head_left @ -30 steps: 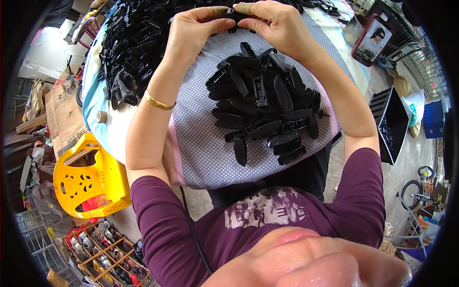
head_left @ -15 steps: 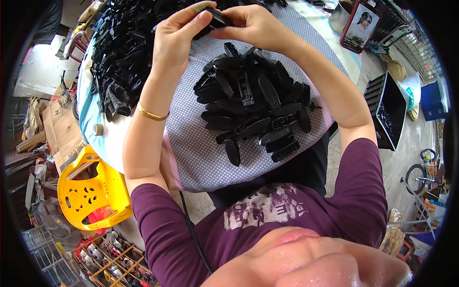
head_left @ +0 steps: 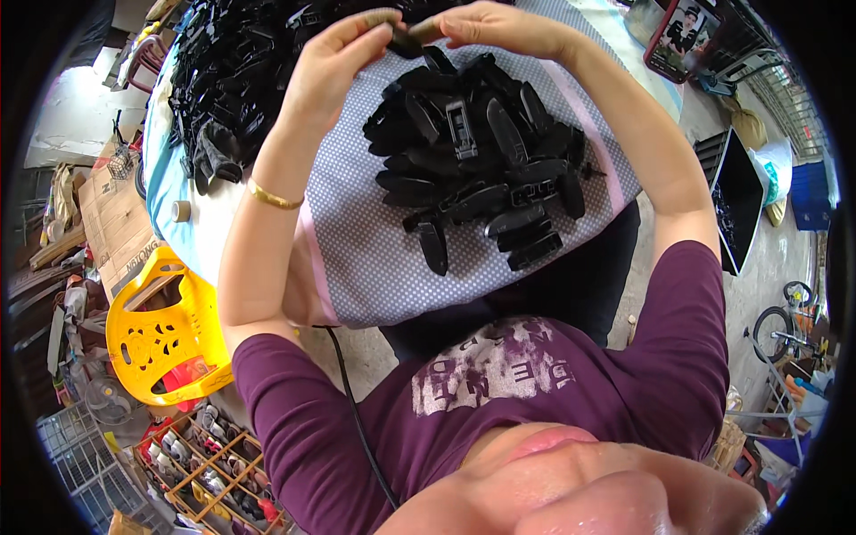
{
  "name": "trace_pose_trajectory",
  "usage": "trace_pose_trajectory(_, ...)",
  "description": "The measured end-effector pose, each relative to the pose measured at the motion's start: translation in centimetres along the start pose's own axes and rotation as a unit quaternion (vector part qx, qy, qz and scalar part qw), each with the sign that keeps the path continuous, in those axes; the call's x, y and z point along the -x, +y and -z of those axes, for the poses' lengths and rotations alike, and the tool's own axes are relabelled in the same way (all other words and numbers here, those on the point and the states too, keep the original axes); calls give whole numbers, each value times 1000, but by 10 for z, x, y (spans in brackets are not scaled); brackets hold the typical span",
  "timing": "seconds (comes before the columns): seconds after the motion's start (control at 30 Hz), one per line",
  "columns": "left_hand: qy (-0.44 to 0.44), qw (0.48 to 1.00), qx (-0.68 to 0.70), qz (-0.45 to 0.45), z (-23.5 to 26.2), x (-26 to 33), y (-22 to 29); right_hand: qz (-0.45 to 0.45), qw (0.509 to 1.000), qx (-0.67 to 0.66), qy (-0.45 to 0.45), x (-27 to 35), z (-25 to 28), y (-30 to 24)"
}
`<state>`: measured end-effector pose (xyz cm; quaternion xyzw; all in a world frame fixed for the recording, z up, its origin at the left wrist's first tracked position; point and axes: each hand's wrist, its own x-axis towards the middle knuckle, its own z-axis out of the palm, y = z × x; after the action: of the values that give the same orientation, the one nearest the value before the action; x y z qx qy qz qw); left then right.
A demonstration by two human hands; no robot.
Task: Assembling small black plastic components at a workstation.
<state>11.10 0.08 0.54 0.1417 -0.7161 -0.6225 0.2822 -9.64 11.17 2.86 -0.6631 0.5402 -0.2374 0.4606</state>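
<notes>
The left hand (head_left: 334,62) is pinched on a small black part (head_left: 407,43), thumb and forefinger closing on its end, at the far side of the grey dotted cloth (head_left: 374,290), just beyond a loose pile of similar black parts (head_left: 506,134). The right hand (head_left: 504,31) is near-flat, its fingertips at the part's other end; whether they grip it or only touch it, I cannot tell. A larger black heap (head_left: 236,76) lies on the bench (head_left: 165,192) to the left. The part looks like hard plastic: probably light and stiff, with a smooth curved back that could slip a little between the fingers. Its long side edges, near the middle, seem the safest hold; the slotted undersides, like the one facing up in the pile, look more likely to crack if squeezed. No label or lettering can be made out on the parts. Printed capitals show on the side of a cardboard box (head_left: 116,223), and large pale letters, upside down here, run across the purple shirt (head_left: 495,367). The phone (head_left: 682,40) shows a picture of a person, with no readable text.
</notes>
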Motion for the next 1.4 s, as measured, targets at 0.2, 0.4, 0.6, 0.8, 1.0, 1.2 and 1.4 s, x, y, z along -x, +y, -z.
trace_pose_trajectory(0.2, -1, 975, -204, -92, -40, 63, -17, 145, 986, -84, -10, 17, -25, 45)
trace_pose_trajectory(0.4, 53, 980, -188, -32, -93, 93, -8, 165, 977, 83, 108, 69, -57, 31)
trace_pose_trajectory(0.6, -17, 948, -290, -130, -134, 119, 10, 200, 950, 159, 181, 129, -82, 22)
trace_pose_trajectory(0.8, -95, 928, -301, -199, -163, 139, 23, 237, 907, 249, 242, 167, -108, 24)
trace_pose_trajectory(1.0, -210, 922, -242, -216, -177, 155, 25, 295, 887, 215, 281, 193, -138, 42)
trace_pose_trajectory(1.2, -275, 859, -295, -316, -159, 141, 34, 293, 907, 78, 292, 214, -138, 46)
trace_pose_trajectory(1.4, -113, 866, -462, -153, -137, 112, 20, 144, 859, 295, 393, 170, -115, 34)
